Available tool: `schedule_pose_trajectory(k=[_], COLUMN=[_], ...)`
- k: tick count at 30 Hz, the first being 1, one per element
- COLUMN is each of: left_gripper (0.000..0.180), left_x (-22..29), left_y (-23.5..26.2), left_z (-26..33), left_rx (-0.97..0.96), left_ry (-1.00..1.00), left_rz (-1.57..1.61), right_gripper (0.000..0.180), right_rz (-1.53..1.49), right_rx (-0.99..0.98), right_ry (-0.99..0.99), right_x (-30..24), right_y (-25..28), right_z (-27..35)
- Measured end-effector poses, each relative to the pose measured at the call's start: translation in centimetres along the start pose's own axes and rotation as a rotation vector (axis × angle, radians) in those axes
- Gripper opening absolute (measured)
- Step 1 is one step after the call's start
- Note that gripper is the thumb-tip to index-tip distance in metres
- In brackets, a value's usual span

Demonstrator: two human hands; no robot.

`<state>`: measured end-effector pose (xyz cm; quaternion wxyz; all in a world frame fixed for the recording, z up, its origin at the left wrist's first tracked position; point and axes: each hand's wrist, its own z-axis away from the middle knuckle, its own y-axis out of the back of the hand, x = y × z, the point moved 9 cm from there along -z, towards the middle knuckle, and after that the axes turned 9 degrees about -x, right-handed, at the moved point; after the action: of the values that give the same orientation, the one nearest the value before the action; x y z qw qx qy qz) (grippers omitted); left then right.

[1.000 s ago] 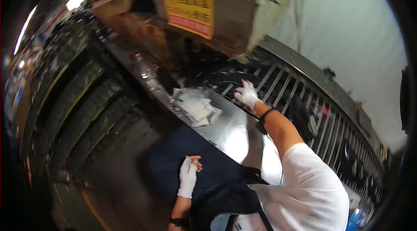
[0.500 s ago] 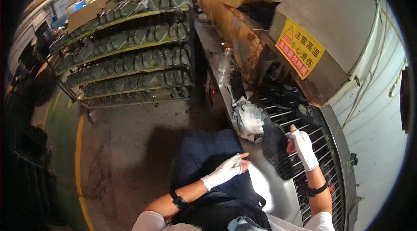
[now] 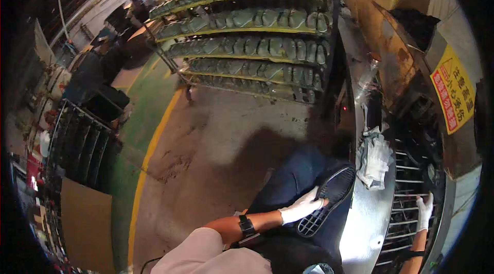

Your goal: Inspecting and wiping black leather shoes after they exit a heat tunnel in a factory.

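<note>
A black shoe sole (image 3: 338, 182) with a grid-like hollow pattern is in my left hand (image 3: 302, 209), whose white-gloved fingers close round its middle. The sole is held over my dark-clothed lap, beside the metal worktop (image 3: 364, 222). Over the metal bar rack (image 3: 404, 209) on the right, my right hand (image 3: 424, 211) reaches forward in a white glove with bare fingertips. Its fingers look apart, and nothing shows between them. Dark pieces (image 3: 419, 145) lie at the far end of the bars, too dim to make out.
A crumpled whitish cloth bundle (image 3: 374, 159) and a clear bottle (image 3: 367, 79) stand along the worktop. A machine hood bears a yellow-and-red warning sign (image 3: 454, 91). Ahead, a shelf rack (image 3: 247, 31) holds many grey-green shoes. A cardboard sheet (image 3: 87, 225) stands at left.
The view has swung left. The sole that lay at the worktop's edge beside the bars is now in my left hand over my lap. My right hand stays over the bars.
</note>
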<state>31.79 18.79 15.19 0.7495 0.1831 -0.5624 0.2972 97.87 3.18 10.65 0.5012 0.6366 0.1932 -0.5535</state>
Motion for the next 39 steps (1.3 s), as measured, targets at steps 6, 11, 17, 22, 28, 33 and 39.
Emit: schedule_pose_trajectory(k=[6,11,17,22,28,33,39], left_gripper=[0.061,0.056,0.061,0.07,0.07,0.052,0.049], left_x=[-1.7,-1.8,-0.4,-1.6,-2.2,-0.8,-0.1], left_y=[0.6,0.2,1.0,0.5,-0.2,0.2,0.7], left_z=[0.7,-0.8,-1.9,-1.3,-0.6,0.2,0.8], left_rx=[-0.077,0.02,0.092,0.007,-0.018,-0.017,-0.028], left_ry=[0.049,0.172,0.05,0.16,0.055,-0.075,-0.102], left_rz=[0.247,0.159,0.203,0.166,0.291,0.335,0.544], right_gripper=[0.095,0.093,0.091,0.089,0.058,0.017,0.039], right_rz=[1.119,1.006,1.062,1.046,1.355,1.103,0.922], right_rx=[0.461,0.232,0.098,0.029,0.209,0.135,0.106], right_ry=[0.113,-0.142,-0.363,-0.472,0.082,0.54,-0.042], right_x=[-2.7,3.4,6.5,-2.4,-13.3,-29.1,-26.7], right_y=[11.9,5.1,8.4,3.8,-0.7,-5.5,0.1], right_z=[-6.8,-11.2,-9.8,-10.0,-1.3,7.5,7.6])
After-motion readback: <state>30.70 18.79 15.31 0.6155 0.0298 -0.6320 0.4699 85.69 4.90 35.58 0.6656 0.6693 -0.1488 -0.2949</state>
